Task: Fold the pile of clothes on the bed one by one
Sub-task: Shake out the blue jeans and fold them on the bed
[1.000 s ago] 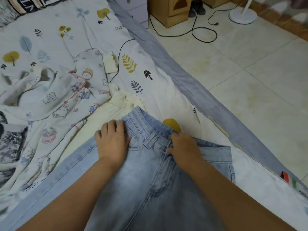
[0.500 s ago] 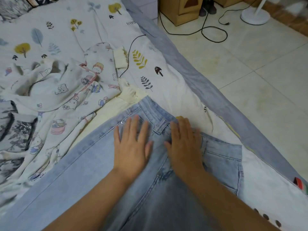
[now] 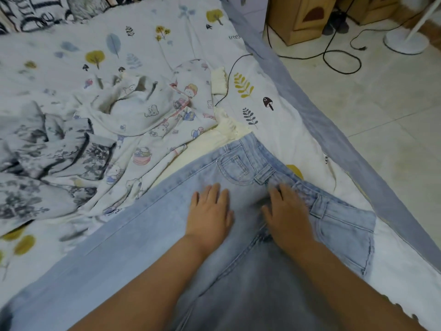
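Light blue jeans [image 3: 133,237] lie spread flat on the bed, waistband pointing away from me. My left hand [image 3: 208,212] presses flat on the denim just below the front pocket, fingers straight. My right hand [image 3: 287,215] lies flat beside it near the fly and a belt loop. Left of the jeans sits a heap of clothes: a white cartoon-print garment [image 3: 152,120], a grey floral-print piece [image 3: 47,161] and a cream garment [image 3: 205,151] partly under the jeans.
The bed sheet [image 3: 143,44] has a leaf and mushroom print, with a grey-blue border [image 3: 334,139] along its right edge. A black cable [image 3: 230,75] runs across the sheet. On the tiled floor [image 3: 381,115] stand cardboard boxes [image 3: 300,17], cables and a white fan base [image 3: 403,41].
My hands went from gripping the waistband to lying flat, then slid toward me down the jeans. The waistband and front pocket now show beyond my fingers.
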`<state>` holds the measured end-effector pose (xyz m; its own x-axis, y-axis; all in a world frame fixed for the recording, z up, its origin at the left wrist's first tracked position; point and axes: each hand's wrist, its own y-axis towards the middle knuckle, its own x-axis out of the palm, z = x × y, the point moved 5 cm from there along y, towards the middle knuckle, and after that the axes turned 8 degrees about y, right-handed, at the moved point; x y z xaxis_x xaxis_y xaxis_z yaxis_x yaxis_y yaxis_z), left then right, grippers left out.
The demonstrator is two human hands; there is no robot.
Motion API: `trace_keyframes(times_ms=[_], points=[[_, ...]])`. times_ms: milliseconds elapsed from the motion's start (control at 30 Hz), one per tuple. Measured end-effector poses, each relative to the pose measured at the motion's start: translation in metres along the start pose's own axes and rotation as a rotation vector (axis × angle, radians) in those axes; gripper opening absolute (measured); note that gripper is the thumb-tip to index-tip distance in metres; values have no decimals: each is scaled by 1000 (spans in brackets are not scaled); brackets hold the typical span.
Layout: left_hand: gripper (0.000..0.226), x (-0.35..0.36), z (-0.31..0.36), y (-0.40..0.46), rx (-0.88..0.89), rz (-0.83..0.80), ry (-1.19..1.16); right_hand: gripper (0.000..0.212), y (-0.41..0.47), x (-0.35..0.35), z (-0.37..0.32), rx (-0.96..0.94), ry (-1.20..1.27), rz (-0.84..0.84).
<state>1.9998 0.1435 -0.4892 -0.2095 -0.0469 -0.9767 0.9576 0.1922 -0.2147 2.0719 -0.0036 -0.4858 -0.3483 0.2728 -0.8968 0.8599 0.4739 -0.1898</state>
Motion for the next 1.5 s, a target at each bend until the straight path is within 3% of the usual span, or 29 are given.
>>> trace_keyframes(times_ms=[67,133,467,633,800,867,967,1100,1233,1300,1367,1433,1500], points=[[42,-7,-13,-23,8,15,-67,28,-11,-11,-26,-55,117,53],[37,-11,-28,-45,2,-8,-129,19,-25,-13,-54,-104,175,16],[30,-7,-120,-178,-149,-132,-194,26,-102,52,-173,-231,28,-406],[36,25,-206,-257,-423,-236,7,25,-138,102,-236,-368,-72,-458],[73,62,-283,-354,-797,-443,61,33,-173,151,-290,-446,-110,-488],[58,73,-305,-384,-870,-495,-59,36,-185,168,-306,-459,-136,-505],[17,68,-340,-401,-824,-422,-84,38,-198,189,-325,-495,-206,-489],[16,30,-387,-390,-830,-68,-66,41,-200,199,-348,-488,-246,-437],[25,10,-411,-381,-855,292,-108,49,-188,194,-378,-473,-230,-268],[47,29,-418,-389,-997,225,-237,54,-182,195,-390,-458,-237,-251],[76,61,-419,-399,-1075,33,-463,59,-177,199,-397,-423,-264,-293],[86,86,-411,-407,-984,-104,-616,62,-172,203,-403,-421,-289,-286],[81,99,-410,-411,-901,-109,-640,63,-165,204,-412,-458,-284,-234]])
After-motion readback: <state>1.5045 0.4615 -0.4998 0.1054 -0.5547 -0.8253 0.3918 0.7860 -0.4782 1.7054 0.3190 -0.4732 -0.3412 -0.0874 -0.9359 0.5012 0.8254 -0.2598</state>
